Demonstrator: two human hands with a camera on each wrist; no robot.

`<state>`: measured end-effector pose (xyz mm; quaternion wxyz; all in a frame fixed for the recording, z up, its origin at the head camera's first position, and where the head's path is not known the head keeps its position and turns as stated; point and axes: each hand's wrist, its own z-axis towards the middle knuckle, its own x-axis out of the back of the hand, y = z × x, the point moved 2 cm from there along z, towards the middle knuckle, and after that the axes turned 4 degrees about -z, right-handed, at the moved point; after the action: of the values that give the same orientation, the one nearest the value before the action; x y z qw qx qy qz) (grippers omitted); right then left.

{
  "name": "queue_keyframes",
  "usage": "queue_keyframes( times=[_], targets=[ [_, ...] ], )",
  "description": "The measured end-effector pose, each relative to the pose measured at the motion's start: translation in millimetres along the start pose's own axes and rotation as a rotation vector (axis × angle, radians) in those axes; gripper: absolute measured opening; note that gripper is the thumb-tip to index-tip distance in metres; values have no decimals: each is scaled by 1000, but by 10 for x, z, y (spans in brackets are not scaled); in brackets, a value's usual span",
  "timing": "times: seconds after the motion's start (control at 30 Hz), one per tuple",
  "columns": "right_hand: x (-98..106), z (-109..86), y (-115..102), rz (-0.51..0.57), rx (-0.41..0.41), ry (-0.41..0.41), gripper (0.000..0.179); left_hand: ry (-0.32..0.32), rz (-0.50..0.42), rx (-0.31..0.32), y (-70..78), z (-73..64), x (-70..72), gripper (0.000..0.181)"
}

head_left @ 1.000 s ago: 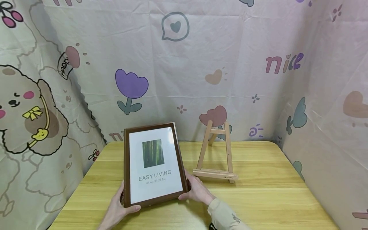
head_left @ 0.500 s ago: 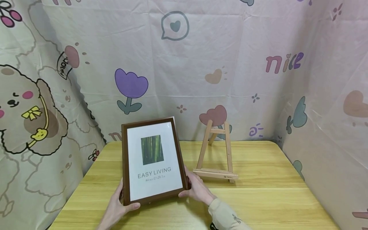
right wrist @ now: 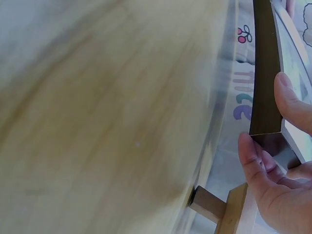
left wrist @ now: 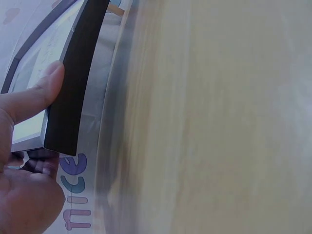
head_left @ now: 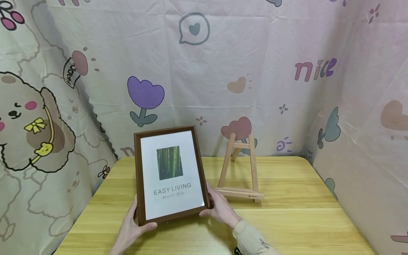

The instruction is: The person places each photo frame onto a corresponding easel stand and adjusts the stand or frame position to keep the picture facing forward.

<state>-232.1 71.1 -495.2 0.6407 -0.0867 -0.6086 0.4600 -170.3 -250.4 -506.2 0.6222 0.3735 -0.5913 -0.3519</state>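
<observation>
A brown picture frame (head_left: 172,173) with a white sheet, a bamboo picture and the words "EASY LIVING" is held tilted between my two hands. My left hand (head_left: 130,225) grips its lower left corner, the thumb on the front lower edge and the other fingers at the side. At the lower right corner my right hand (head_left: 221,209) grips it, also with its thumb in front. Both wrist views show the frame's lower edge raised off the table. Just right of the right hand stands a small wooden easel (head_left: 239,193), apart from the frame.
The light wooden table (head_left: 296,223) has its rear edge close to a printed cloth backdrop (head_left: 204,71). More printed cloth hangs along the left and right sides. The easel's ledge lies close behind my right hand.
The frame has risen a little and stands slightly more upright, its top edge higher in view. Both hands moved up with it, the right also slightly rightward. The easel stayed put.
</observation>
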Motion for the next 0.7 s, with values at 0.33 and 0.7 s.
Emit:
queue_keyframes(
  times=[0.33,0.7],
  targets=[
    [42,-18,15,-2,-21,28,118,50,-12,-92,53,24,-35,134],
    [105,-52,8,37,-21,60,119,59,-48,-131,108,63,-69,134]
  ],
)
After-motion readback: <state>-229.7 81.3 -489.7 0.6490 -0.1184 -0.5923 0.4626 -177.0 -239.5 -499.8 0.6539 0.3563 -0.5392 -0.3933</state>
